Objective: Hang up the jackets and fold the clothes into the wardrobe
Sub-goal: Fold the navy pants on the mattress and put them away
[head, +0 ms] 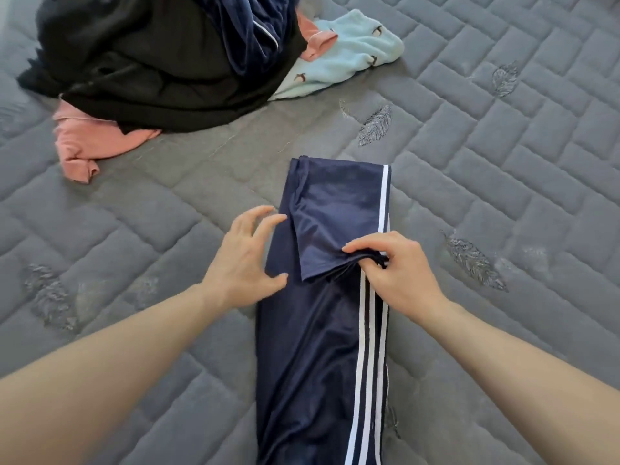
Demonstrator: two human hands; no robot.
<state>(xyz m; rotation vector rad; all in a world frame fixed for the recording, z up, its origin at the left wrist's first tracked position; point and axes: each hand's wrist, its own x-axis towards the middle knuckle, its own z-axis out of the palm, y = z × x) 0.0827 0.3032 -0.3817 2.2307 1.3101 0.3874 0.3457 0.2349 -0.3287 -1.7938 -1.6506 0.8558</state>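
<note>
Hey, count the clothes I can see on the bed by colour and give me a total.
Navy track pants with white stripes: 1
Navy velvet garment in the pile: 1
Black garment: 1
Pink garment: at least 1; whether both pink bits are one piece is unclear
Light blue fleece: 1
Total: 5

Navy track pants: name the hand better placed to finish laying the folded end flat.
Probably the right hand: it already pinches the folded hem of the navy track pants beside the white stripes. The left hand hovers spread at the left edge, gripping nothing.
</note>
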